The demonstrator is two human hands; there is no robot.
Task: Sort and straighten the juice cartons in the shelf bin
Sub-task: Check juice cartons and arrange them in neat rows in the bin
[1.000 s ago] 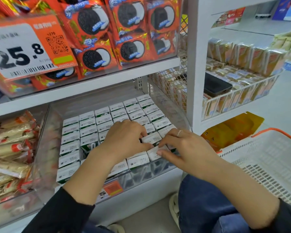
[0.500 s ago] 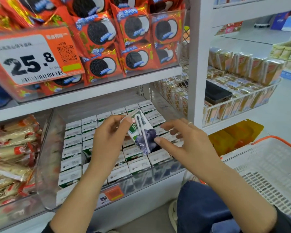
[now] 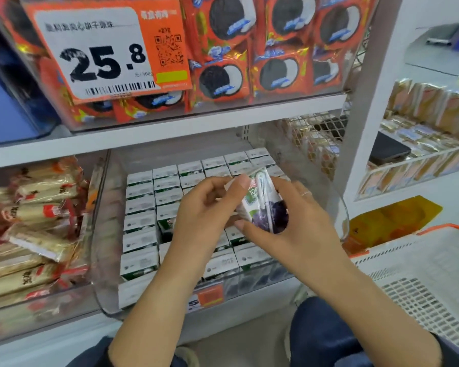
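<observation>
Both hands hold one carton (image 3: 265, 205) tilted just above the clear bin (image 3: 104, 260): the left hand (image 3: 207, 215) pinches its top corner, the right hand (image 3: 289, 229) curls around its lower end. Cartons (image 3: 141, 234) stand in rows inside the bin. Above the bin sit cookie packs (image 3: 223, 75); left of it, wafer bars (image 3: 29, 229); right of it, a white basket (image 3: 421, 274).

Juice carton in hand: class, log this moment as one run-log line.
stage: carton lifted | left hand: pinching juice carton | right hand: gripping it | carton: tilted above clear shelf bin
</observation>
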